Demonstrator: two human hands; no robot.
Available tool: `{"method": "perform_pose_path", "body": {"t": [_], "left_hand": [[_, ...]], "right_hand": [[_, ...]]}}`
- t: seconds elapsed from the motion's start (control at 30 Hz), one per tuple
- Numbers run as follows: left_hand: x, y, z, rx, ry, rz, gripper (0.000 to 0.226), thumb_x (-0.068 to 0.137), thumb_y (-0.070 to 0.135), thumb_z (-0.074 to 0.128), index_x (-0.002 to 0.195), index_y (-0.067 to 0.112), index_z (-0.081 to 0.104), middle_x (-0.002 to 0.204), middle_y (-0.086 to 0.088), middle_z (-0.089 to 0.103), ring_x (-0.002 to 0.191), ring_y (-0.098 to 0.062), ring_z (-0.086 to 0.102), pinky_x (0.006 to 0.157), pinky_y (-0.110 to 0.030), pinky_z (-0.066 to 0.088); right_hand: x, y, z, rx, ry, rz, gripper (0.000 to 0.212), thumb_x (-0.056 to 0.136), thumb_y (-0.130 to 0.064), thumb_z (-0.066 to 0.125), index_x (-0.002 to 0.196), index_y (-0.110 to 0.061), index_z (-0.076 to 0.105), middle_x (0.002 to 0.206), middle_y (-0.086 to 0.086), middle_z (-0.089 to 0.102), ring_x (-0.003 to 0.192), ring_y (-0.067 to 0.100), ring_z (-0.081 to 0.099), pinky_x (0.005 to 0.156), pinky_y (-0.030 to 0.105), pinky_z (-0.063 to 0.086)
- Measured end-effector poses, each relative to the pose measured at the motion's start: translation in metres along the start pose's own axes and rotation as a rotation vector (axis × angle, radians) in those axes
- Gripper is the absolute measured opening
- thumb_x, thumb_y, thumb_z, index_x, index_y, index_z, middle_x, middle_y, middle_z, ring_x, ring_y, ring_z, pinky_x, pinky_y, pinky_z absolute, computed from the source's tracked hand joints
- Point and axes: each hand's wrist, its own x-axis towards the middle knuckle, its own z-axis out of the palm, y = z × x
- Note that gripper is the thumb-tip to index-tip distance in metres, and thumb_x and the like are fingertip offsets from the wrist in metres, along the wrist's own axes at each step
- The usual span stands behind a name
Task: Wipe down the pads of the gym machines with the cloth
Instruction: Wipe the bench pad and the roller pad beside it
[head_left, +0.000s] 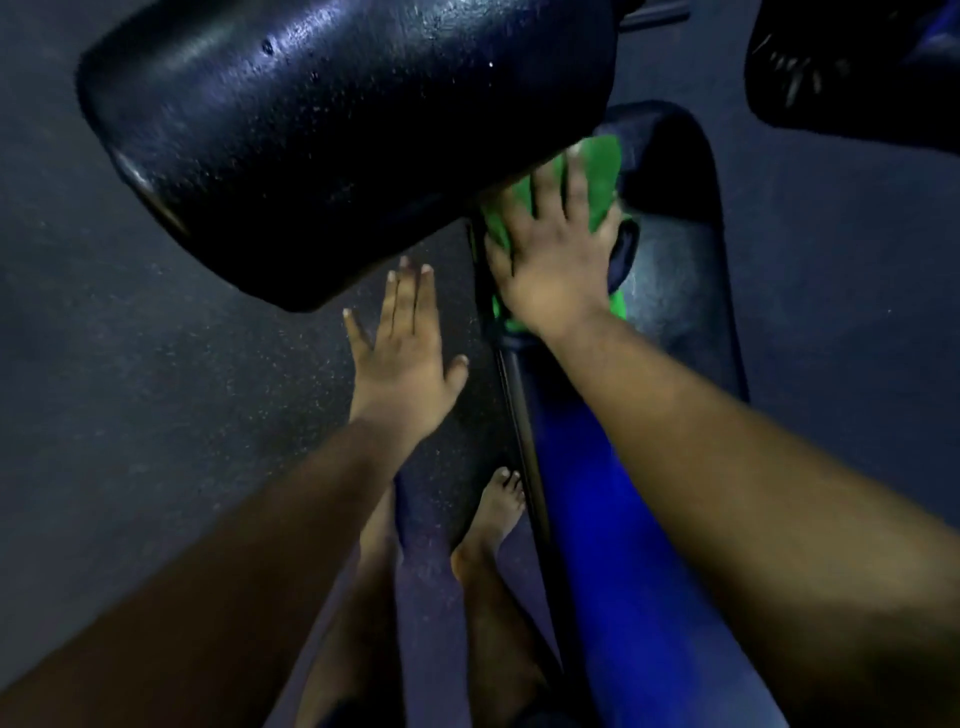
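A large black padded roller (332, 135) fills the upper middle of the view, glossy and speckled. My right hand (556, 254) lies flat with spread fingers on a green cloth (602, 161), pressing it against the roller's lower right end, above a dark blue seat pad (691, 249). Part of the cloth hangs out below my wrist. My left hand (405, 348) hovers flat with straight fingers just below the roller and holds nothing.
A bright blue machine beam (623, 571) with a black bar along its left side runs from bottom middle up to the seat. My bare feet (493, 525) stand on the dark speckled rubber floor (130, 364). Another black pad (852, 67) sits at top right.
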Motion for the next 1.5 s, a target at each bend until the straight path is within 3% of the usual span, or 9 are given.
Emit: {"method": "perform_pose_path", "body": {"t": [0.1,0.23,0.4,0.5,0.73,0.93,1.2,1.37,1.5], "left_hand": [[-0.006,0.004,-0.011,-0.042,-0.031,-0.025,0.097,0.096,0.038,0.057,0.161,0.010,-0.010,0.170,-0.008,-0.016,0.157,-0.022,-0.011,0.121,-0.068,0.001],[-0.017,0.016,-0.011,-0.031,-0.057,0.074,0.092,0.098,0.046,0.051,0.161,0.012,-0.007,0.170,-0.007,-0.017,0.157,-0.021,-0.011,0.121,-0.069,0.002],[-0.015,0.034,0.001,0.065,-0.052,0.237,0.092,0.099,0.065,0.035,0.160,0.016,-0.014,0.168,-0.006,-0.022,0.157,-0.022,-0.015,0.121,-0.068,0.000],[-0.009,0.043,0.006,0.103,-0.039,0.257,0.093,0.098,0.067,0.034,0.160,0.017,-0.015,0.168,-0.007,-0.023,0.156,-0.024,-0.016,0.121,-0.068,-0.001],[-0.009,0.050,-0.009,0.120,-0.090,0.263,0.096,0.098,0.065,0.041,0.160,0.017,-0.013,0.167,-0.006,-0.026,0.156,-0.023,-0.020,0.120,-0.070,0.000],[0.009,0.048,-0.006,0.200,-0.141,0.220,0.119,0.083,0.083,0.042,0.155,0.018,-0.027,0.161,-0.005,-0.039,0.151,-0.020,-0.029,0.118,-0.072,-0.004],[0.006,0.048,-0.011,0.078,-0.165,0.076,0.135,0.074,0.086,0.052,0.155,0.015,-0.030,0.162,-0.004,-0.039,0.149,-0.017,-0.034,0.120,-0.068,-0.009],[0.016,0.054,-0.014,0.077,-0.192,0.043,0.155,0.062,0.088,0.064,0.148,0.012,-0.041,0.153,-0.004,-0.051,0.149,-0.019,-0.036,0.120,-0.068,-0.007],[0.011,0.047,-0.014,0.021,-0.182,-0.062,0.162,0.056,0.093,0.062,0.142,0.012,-0.048,0.144,-0.003,-0.060,0.145,-0.020,-0.039,0.120,-0.065,-0.014]], "right_hand": [[-0.104,0.020,0.011,-0.059,-0.026,-0.229,0.077,0.091,-0.043,0.055,0.159,-0.044,0.021,0.172,0.005,0.006,0.158,0.032,0.004,0.117,0.068,0.007],[-0.214,0.056,0.034,-0.114,-0.113,-0.208,0.090,0.086,-0.044,0.065,0.159,-0.049,0.012,0.171,0.001,0.009,0.157,0.030,0.012,0.116,0.075,0.010],[-0.090,0.084,0.015,-0.002,0.024,0.176,0.076,0.097,-0.039,0.050,0.159,-0.049,0.009,0.172,0.002,0.001,0.158,0.032,-0.002,0.112,0.081,0.003],[-0.035,0.079,0.004,0.004,0.054,0.190,0.073,0.099,-0.043,0.046,0.160,-0.047,0.007,0.172,0.003,-0.004,0.157,0.032,-0.006,0.113,0.079,0.002],[-0.199,0.116,0.030,0.007,-0.098,0.167,0.073,0.096,-0.048,0.043,0.160,-0.043,0.009,0.171,0.002,-0.001,0.157,0.031,0.006,0.112,0.077,0.021],[-0.004,0.116,-0.003,0.186,0.027,0.545,0.063,0.104,-0.054,0.031,0.161,-0.038,0.010,0.171,0.009,0.003,0.157,0.036,0.003,0.117,0.067,0.021],[0.016,0.100,-0.019,-0.039,-0.085,-0.268,0.066,0.103,-0.050,0.042,0.161,-0.042,0.012,0.172,0.004,-0.002,0.158,0.031,-0.002,0.114,0.075,0.008],[0.038,0.073,-0.018,0.058,0.018,0.191,0.058,0.102,-0.041,0.044,0.158,-0.036,0.028,0.171,0.007,0.009,0.157,0.031,0.004,0.115,0.066,0.017],[0.028,0.019,-0.006,0.082,0.023,-0.324,0.039,0.094,-0.038,0.058,0.131,-0.027,0.065,0.145,0.009,0.055,0.144,0.030,0.034,0.113,0.069,0.022]]}}
